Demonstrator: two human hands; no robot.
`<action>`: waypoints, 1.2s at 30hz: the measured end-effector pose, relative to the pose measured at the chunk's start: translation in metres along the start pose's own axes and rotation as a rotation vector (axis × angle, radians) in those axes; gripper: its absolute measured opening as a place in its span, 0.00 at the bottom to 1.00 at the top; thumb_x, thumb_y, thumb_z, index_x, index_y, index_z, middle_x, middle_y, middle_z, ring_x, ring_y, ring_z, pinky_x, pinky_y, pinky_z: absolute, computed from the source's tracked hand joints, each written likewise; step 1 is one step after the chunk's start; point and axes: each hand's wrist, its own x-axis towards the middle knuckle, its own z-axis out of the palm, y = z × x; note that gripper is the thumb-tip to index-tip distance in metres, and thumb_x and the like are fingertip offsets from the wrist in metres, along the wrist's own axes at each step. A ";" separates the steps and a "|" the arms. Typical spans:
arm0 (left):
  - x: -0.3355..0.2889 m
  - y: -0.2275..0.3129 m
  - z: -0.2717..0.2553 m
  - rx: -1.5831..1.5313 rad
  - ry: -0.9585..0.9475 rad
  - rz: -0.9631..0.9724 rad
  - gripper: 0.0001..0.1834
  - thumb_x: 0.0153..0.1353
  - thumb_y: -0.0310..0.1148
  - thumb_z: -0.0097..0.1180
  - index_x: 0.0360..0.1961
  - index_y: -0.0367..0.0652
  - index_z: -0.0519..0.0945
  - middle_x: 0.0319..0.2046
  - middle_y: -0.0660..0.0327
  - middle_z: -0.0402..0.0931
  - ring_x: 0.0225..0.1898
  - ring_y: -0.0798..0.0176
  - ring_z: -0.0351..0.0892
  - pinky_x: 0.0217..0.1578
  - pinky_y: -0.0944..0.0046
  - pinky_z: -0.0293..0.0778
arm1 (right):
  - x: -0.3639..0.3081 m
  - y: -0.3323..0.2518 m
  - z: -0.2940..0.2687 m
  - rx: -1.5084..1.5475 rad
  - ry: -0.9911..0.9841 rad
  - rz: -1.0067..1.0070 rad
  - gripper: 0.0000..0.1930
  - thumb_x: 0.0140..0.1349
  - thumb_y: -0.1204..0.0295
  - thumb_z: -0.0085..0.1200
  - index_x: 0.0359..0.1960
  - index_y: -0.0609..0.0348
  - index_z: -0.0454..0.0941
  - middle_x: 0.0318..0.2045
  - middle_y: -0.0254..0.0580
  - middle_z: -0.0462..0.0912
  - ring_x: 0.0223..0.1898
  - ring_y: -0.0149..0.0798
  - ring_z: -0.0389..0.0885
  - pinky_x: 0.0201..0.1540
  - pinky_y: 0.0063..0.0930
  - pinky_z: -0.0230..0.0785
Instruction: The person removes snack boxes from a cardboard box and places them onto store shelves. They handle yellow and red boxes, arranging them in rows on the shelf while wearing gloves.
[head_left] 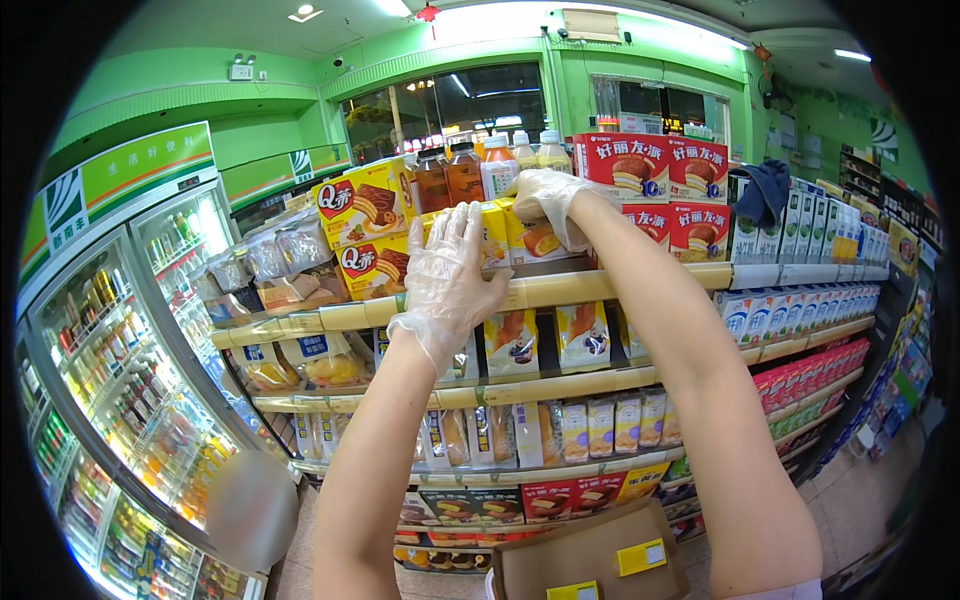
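Both of my hands wear thin clear plastic gloves and reach to the top shelf. My left hand (pixel 455 270) lies flat with fingers stretched, against the front of the yellow snack boxes. My right hand (pixel 552 203) is curled over the top of a yellow box with a cake picture (pixel 540 238); its fingertips are partly hidden. Left of my hands, yellow boxes with chocolate cake pictures (pixel 366 205) are stacked two high. Bottles with orange and pale caps (pixel 498 168) stand behind the yellow boxes. Red cake boxes (pixel 625 168) are stacked to the right of my right hand.
Below my arms is an open cardboard carton (pixel 560 545) with small yellow boxes (pixel 641 556) inside. Lower shelves hold bagged bread (pixel 495 437) and more cartons. Glass-door drink coolers (pixel 130 370) line the left. A dark cloth (pixel 765 190) lies over milk cartons at right.
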 end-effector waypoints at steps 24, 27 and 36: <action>0.002 -0.003 -0.002 -0.078 0.049 -0.021 0.40 0.53 0.47 0.61 0.63 0.36 0.66 0.60 0.48 0.67 0.64 0.44 0.61 0.66 0.51 0.57 | -0.029 -0.009 -0.014 0.052 -0.006 -0.031 0.14 0.30 0.78 0.56 0.25 0.65 0.85 0.28 0.55 0.85 0.28 0.49 0.82 0.28 0.37 0.73; 0.004 0.000 -0.007 -0.050 0.034 -0.040 0.38 0.53 0.47 0.61 0.62 0.36 0.69 0.59 0.48 0.68 0.64 0.44 0.61 0.66 0.51 0.58 | -0.031 -0.012 -0.007 0.097 0.096 0.004 0.12 0.39 0.74 0.56 0.28 0.63 0.85 0.32 0.55 0.85 0.32 0.50 0.84 0.33 0.37 0.75; 0.026 -0.008 -0.021 -0.059 -0.067 0.006 0.21 0.58 0.34 0.58 0.51 0.37 0.74 0.49 0.46 0.76 0.54 0.40 0.71 0.58 0.47 0.67 | -0.043 -0.013 0.007 -0.056 0.196 -0.038 0.12 0.53 0.68 0.56 0.36 0.59 0.86 0.38 0.51 0.86 0.42 0.48 0.85 0.44 0.38 0.76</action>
